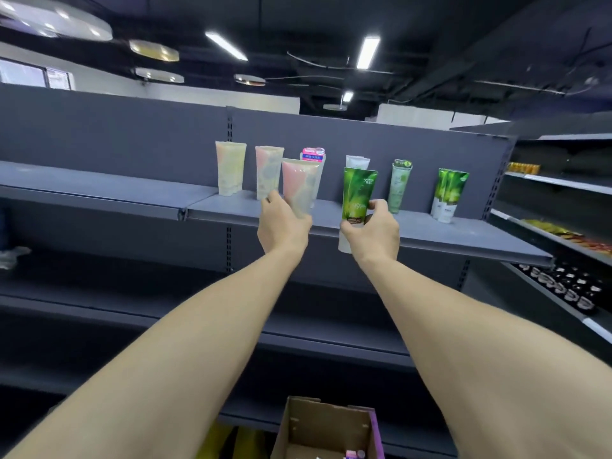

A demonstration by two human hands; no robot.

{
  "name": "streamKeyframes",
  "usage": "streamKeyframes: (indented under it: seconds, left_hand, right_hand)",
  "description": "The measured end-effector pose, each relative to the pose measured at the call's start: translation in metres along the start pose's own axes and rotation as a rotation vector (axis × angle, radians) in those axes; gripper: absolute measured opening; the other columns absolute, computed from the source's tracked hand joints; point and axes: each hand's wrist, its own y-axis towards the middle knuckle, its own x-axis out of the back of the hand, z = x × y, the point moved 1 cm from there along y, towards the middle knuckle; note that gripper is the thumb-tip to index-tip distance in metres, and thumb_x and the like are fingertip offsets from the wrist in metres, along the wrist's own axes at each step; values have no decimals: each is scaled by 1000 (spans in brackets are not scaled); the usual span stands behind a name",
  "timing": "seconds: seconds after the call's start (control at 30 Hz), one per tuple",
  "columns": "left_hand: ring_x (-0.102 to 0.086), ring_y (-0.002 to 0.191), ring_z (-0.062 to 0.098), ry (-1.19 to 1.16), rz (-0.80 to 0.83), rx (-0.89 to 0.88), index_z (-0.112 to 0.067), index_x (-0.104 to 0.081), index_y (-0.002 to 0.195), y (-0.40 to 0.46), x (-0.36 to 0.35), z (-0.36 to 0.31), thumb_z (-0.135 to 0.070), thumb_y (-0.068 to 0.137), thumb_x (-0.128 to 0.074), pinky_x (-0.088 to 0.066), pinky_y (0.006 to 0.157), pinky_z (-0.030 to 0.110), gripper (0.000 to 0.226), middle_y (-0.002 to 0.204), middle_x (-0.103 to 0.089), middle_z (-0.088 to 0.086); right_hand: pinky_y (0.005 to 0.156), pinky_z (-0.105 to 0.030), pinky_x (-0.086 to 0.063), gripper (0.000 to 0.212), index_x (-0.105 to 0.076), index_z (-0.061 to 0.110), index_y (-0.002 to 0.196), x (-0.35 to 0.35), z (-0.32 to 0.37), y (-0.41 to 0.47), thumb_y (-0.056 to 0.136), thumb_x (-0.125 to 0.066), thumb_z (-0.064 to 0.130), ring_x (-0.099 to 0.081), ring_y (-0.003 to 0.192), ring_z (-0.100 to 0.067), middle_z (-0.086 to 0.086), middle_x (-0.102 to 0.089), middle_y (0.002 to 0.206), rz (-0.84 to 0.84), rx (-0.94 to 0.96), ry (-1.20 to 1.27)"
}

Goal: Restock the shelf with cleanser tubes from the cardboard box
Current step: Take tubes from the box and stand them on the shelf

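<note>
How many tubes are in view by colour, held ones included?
Yellow-cream, on shelf: 1
Pink pastel: 2, one on shelf, one in left hand
Pink-capped, behind: 1
White: 1
Pale green: 1
Bright green: 2, one on shelf, one in right hand
Total: 8

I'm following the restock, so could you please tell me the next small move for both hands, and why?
Probably set both tubes down on the shelf. The left hand holds the pink tube beside the pink ones, and the right hand holds the green tube at the shelf's edge.
</note>
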Motion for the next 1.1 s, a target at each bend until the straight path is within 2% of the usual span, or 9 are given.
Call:
streamKeyframes:
  seconds: [0.37, 0.47, 0.6, 0.73, 0.87, 1.1]
  left_hand:
    - [-61, 102, 25, -16, 16, -28, -14, -46, 127, 2, 7, 5, -30, 78, -75, -45, 69, 32, 59, 122, -52, 3]
    - [-61, 100, 25, -21, 23, -43, -15, -48, 124, 5, 5, 4, -32, 77, -76, -47, 70, 34, 58, 119, -52, 2]
    - [-61, 97, 25, -49, 36, -31, -16, -50, 116, 9, 0, 3, -34, 77, -73, -48, 70, 35, 49, 113, -52, 0]
    - [-61, 96, 23, -67, 69, -57, -18, -50, 114, 12, -10, 0, -34, 75, -74, -48, 70, 35, 48, 111, -52, -2]
    - [-61, 96, 22, -66, 99, -84, -17, -47, 112, 13, -22, -2, -35, 75, -76, -46, 68, 34, 50, 109, -52, -2]
    - [-60, 99, 24, -61, 119, -96, -16, -47, 113, 12, -57, -17, -36, 74, -76, -48, 71, 35, 53, 113, -52, 1]
  right_hand:
    - [69, -28, -42, 39, -51, 24, 112, -3, 10, -4, 81, -73, 32, -55, 88, -17, 2, -62, 101, -16, -7, -17]
    - [71, -29, -44, 40, -51, 23, 113, -6, 9, -5, 80, -73, 30, -55, 88, -18, 3, -61, 101, -27, -22, -17]
    - [70, -29, -41, 41, -51, 23, 116, -7, 7, -3, 81, -71, 28, -52, 86, -18, 5, -57, 99, -41, -58, -35]
    - [70, -29, -42, 39, -50, 23, 115, -7, 3, 2, 82, -71, 28, -51, 85, -18, 5, -56, 99, -73, -82, -50]
    - [72, -30, -45, 47, -49, 23, 122, -6, -4, 6, 82, -71, 30, -54, 88, -17, 3, -60, 105, -104, -91, -62]
    - [70, -30, -45, 43, -48, 23, 118, 13, -29, 32, 82, -71, 32, -57, 88, -18, 1, -62, 104, -129, -104, -76]
